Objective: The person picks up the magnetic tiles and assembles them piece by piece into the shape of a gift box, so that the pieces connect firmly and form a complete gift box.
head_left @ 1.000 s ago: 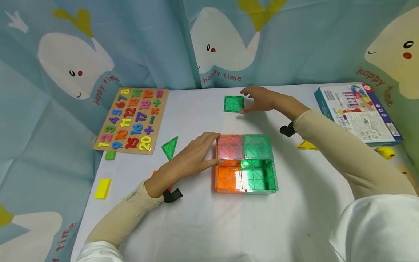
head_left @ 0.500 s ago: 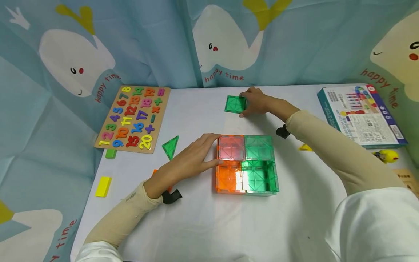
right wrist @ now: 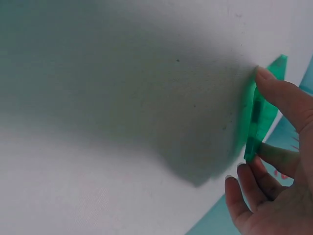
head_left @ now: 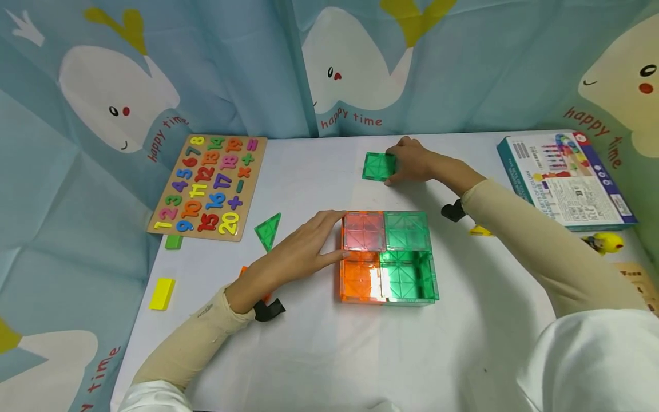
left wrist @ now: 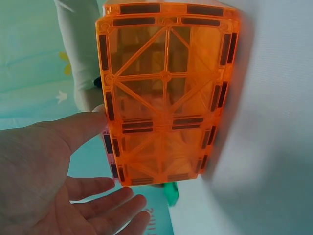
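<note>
My right hand (head_left: 413,161) pinches a green square magnetic tile (head_left: 378,166) by its right edge, thumb and fingers at opposite corners. In the right wrist view the tile (right wrist: 262,115) appears nearly edge-on, close to the white tabletop. My left hand (head_left: 304,247) rests against the left side of a low box built of orange and green magnetic tiles (head_left: 360,280). Its thumb and fingertips touch the upper edge, as the left wrist view shows beside the orange wall (left wrist: 161,98). A pinkish tile (head_left: 364,232) and a green one (head_left: 407,232) cover the far half; the near half is uncovered.
A wooden number board (head_left: 208,189) lies at the back left, with green (head_left: 174,242) and yellow blocks (head_left: 162,294) below it. A green triangular tile (head_left: 268,231) lies by my left wrist. At the right are a boxed toy set (head_left: 571,180) and a yellow figure (head_left: 609,242).
My right hand has closed in on the green tile and taken hold of it, and the tile has shifted a little to the right. The left hand has stayed on the box.
</note>
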Demonstrator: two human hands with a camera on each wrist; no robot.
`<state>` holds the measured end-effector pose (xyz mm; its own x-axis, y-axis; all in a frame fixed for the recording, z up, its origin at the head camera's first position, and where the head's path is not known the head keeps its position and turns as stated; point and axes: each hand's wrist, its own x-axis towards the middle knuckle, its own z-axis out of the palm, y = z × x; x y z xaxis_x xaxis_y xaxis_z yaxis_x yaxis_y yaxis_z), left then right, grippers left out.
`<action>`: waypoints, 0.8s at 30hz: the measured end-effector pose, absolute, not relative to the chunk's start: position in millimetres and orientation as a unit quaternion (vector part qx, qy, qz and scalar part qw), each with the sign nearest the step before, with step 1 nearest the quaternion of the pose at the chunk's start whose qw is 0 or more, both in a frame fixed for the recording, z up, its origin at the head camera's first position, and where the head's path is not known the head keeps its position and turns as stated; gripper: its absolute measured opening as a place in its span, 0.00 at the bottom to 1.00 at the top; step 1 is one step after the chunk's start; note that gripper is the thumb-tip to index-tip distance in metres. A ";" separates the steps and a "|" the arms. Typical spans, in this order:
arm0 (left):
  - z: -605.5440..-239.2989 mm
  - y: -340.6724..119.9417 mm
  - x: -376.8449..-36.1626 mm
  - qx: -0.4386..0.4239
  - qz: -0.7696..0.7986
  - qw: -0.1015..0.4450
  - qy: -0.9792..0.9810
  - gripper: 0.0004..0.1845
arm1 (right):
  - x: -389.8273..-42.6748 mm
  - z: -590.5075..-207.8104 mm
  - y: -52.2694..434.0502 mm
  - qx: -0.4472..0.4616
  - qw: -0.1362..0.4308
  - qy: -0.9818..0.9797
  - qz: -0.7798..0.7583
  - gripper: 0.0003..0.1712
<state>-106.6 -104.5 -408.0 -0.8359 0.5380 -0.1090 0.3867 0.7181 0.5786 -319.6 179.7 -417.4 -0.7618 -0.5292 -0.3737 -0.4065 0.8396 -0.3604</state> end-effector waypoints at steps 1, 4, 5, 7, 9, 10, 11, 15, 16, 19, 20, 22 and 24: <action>-408.1 -104.6 -105.7 0.251 0.279 0.137 0.917 0.45 | -316.8 -415.3 182.4 -0.252 0.233 0.930 -0.130 0.48; -408.4 -105.4 -102.6 0.247 0.282 0.139 0.917 0.45 | -308.1 -407.8 191.7 -0.253 0.224 0.930 -0.141 0.48; -408.8 -105.7 -101.4 0.245 0.282 0.139 0.917 0.44 | -304.8 -404.5 194.8 -0.252 0.223 0.930 -0.147 0.48; -409.6 -106.4 -98.7 0.243 0.284 0.141 0.917 0.44 | -297.4 -397.2 201.4 -0.253 0.217 0.929 -0.161 0.49; -411.0 -106.9 -96.0 0.242 0.287 0.143 0.916 0.44 | -288.2 -389.3 207.7 -0.257 0.207 0.928 -0.174 0.49; -411.3 -107.1 -95.0 0.242 0.289 0.144 0.915 0.44 | -283.7 -385.0 210.1 -0.260 0.201 0.927 -0.180 0.49; -411.6 -107.3 -93.9 0.242 0.291 0.145 0.914 0.44 | -278.7 -381.0 212.3 -0.266 0.192 0.926 -0.185 0.49; -412.9 -107.3 -90.3 0.241 0.295 0.144 0.913 0.43 | -251.7 -365.0 218.2 -0.284 0.165 0.923 -0.202 0.47; -413.2 -107.4 -89.4 0.241 0.296 0.144 0.913 0.43 | -243.5 -361.5 218.6 -0.288 0.160 0.921 -0.206 0.47; -414.0 -107.7 -87.2 0.242 0.295 0.142 0.914 0.43 | -216.8 -352.3 217.0 -0.300 0.148 0.917 -0.216 0.46; -414.1 -107.7 -86.6 0.243 0.295 0.141 0.913 0.43 | -207.7 -350.3 216.0 -0.306 0.144 0.915 -0.219 0.46; -414.3 -107.9 -85.4 0.245 0.294 0.140 0.913 0.42 | -189.2 -347.0 213.5 -0.319 0.134 0.911 -0.223 0.46; -414.4 -107.9 -84.6 0.247 0.294 0.140 0.913 0.42 | -171.0 -345.6 210.9 -0.331 0.127 0.908 -0.223 0.47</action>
<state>-84.6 -107.9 -414.4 -0.8393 0.5323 -0.1102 0.3678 0.7053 0.6060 -171.0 210.9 -345.6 -0.7484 -0.6581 -0.0820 -0.5452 0.6810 -0.4889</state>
